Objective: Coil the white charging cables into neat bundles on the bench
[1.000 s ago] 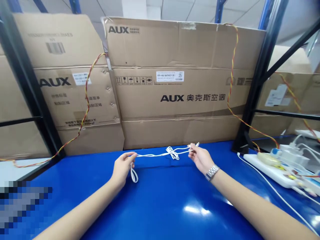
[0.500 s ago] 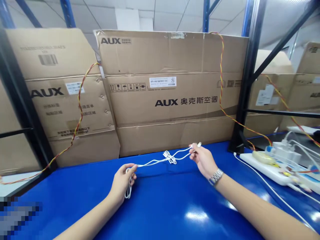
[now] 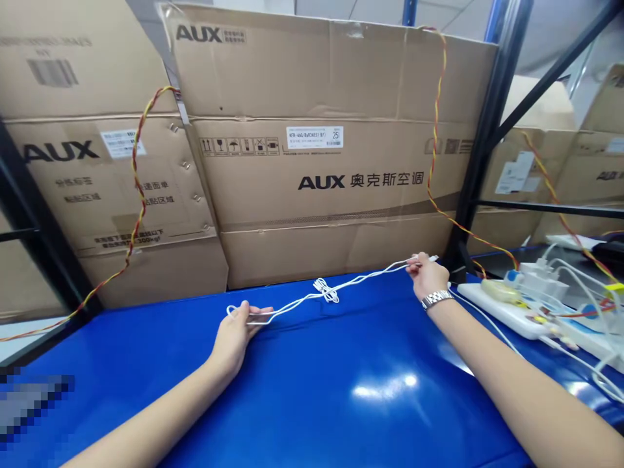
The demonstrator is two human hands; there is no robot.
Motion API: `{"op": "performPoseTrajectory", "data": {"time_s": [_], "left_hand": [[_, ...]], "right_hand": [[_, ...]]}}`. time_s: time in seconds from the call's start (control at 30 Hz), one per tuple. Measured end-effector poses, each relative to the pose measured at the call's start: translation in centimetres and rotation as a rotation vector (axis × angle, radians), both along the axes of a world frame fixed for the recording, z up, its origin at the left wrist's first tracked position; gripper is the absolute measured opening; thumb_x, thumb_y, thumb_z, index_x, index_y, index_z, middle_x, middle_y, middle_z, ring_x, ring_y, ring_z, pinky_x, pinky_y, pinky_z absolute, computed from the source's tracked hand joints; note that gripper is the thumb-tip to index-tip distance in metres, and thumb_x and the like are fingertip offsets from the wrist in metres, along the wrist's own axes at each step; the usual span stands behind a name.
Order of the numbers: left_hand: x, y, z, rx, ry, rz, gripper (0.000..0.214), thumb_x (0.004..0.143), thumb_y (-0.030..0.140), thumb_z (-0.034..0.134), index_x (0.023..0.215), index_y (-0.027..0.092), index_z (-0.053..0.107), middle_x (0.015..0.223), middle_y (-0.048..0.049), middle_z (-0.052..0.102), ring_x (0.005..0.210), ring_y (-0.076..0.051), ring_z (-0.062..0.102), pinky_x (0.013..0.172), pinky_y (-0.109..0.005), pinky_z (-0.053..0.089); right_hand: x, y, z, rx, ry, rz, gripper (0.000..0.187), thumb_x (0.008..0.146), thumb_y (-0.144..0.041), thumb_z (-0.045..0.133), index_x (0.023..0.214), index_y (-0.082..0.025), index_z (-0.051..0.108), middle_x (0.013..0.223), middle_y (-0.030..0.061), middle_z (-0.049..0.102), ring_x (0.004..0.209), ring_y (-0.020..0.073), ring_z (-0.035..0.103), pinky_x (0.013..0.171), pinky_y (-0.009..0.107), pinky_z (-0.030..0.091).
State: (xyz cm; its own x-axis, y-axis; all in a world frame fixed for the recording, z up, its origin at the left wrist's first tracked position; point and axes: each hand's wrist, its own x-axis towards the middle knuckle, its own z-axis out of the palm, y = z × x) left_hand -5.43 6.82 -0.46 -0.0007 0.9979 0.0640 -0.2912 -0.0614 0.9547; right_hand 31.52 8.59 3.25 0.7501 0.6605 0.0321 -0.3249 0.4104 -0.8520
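Observation:
A thin white cable (image 3: 363,281) stretches across the blue tabletop between my hands, with a small tangled bunch of coils (image 3: 325,290) partway along it. My left hand (image 3: 236,338) grips the cable near a short loop (image 3: 234,314) that sticks out past the fingers. At the far edge of the table, my right hand (image 3: 426,276) pinches the cable just behind a small white plug end (image 3: 433,258). A metal wristwatch (image 3: 437,299) sits on my right wrist.
The blue table (image 3: 312,390) ends at a wall of AUX cardboard boxes (image 3: 316,175) on a black-and-blue rack, with twisted red-yellow wire (image 3: 435,143) along them. On the right, a white board (image 3: 507,311) holds chargers and cables.
My hands have drawn apart, the right one moving farther right and away, pulling the cable tauter. The hanging left loop has shortened and lifted. The whole view has tilted.

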Motion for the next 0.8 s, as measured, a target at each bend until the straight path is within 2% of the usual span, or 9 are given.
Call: {"op": "performPoseTrajectory", "data": {"time_s": [0.1,0.2,0.3,0.37,0.43,0.57,0.7,0.8], "left_hand": [[-0.5,0.5,0.6,-0.032,-0.131,0.078,0.025,0.084,0.024,0.041,0.06,0.018,0.045,0.063,-0.0053,0.066,0.074,-0.021,0.065,0.068,-0.033,0.049],[-0.7,0.5,1.0,-0.061,-0.175,0.13,0.03,0.087,0.02,0.032,0.058,0.019,0.04,0.056,-0.003,0.06,0.059,-0.017,0.063,0.055,-0.03,0.049],[-0.7,0.3,0.7,-0.073,-0.219,0.175,0.03,0.088,0.02,0.031,0.059,0.019,0.037,0.041,0.0057,0.043,0.036,-0.009,0.048,0.041,-0.021,0.041],[-0.6,0.2,0.3,-0.081,-0.227,0.169,0.029,0.087,0.023,0.034,0.058,0.019,0.037,0.035,0.0102,0.028,0.026,-0.005,0.031,0.032,-0.016,0.029],[-0.5,0.0,-0.1,-0.087,-0.208,0.133,0.027,0.084,0.027,0.04,0.058,0.019,0.039,0.034,0.0118,0.022,0.025,-0.003,0.02,0.028,-0.015,0.017],[-0.2,-0.3,-0.6,-0.065,-0.141,0.057,0.024,0.077,0.035,0.051,0.061,0.017,0.045,0.033,0.0116,0.025,0.025,-0.002,0.018,0.028,-0.014,0.013],[0.0,-0.5,-0.7,-0.038,-0.084,0.026,0.025,0.073,0.039,0.054,0.062,0.018,0.046,0.033,0.0116,0.027,0.026,-0.002,0.019,0.029,-0.014,0.013],[0.3,-0.5,-0.6,-0.03,-0.051,0.023,0.025,0.073,0.039,0.054,0.062,0.018,0.046,0.034,0.0116,0.027,0.027,-0.002,0.018,0.029,-0.014,0.013]], "right_hand": [[0.1,0.0,-0.1,0.002,-0.015,0.002,0.029,0.085,-0.029,0.049,0.11,-0.015,0.05,0.11,0.0076,0.053,0.092,0.0188,0.055,0.076,0.039,0.047],[-0.5,-0.2,-0.2,0.017,-0.042,0.028,0.029,0.085,-0.029,0.049,0.11,-0.015,0.049,0.11,0.0074,0.053,0.092,0.0187,0.055,0.076,0.039,0.047],[-1.8,-0.9,0.1,0.057,-0.079,0.094,0.022,0.085,-0.028,0.047,0.099,-0.012,0.054,0.09,0.0045,0.058,0.072,0.0127,0.057,0.064,0.029,0.049],[-3.4,-1.7,0.6,0.095,-0.115,0.19,0.017,0.085,-0.026,0.048,0.083,-0.011,0.056,0.065,-0.0001,0.056,0.049,0.0075,0.049,0.051,0.022,0.044],[-5.5,-2.7,1.0,0.129,-0.162,0.33,0.016,0.081,-0.027,0.052,0.075,-0.012,0.056,0.052,-0.0028,0.051,0.04,0.0062,0.041,0.044,0.021,0.04],[-10.0,-4.8,0.5,0.123,-0.276,0.611,0.024,0.074,-0.038,0.058,0.072,-0.014,0.056,0.044,-0.0022,0.051,0.036,0.0093,0.043,0.038,0.022,0.035],[-13.0,-5.8,-1.6,0.013,-0.434,0.897,0.032,0.078,-0.048,0.046,0.069,-0.018,0.047,0.047,-0.002,0.055,0.036,0.0096,0.044,0.041,0.023,0.036],[-13.7,-5.9,-2.7,-0.089,-0.464,0.964,0.032,0.079,-0.05,0.044,0.068,-0.019,0.045,0.051,-0.0004,0.059,0.038,0.011,0.046,0.044,0.025,0.038]]}}
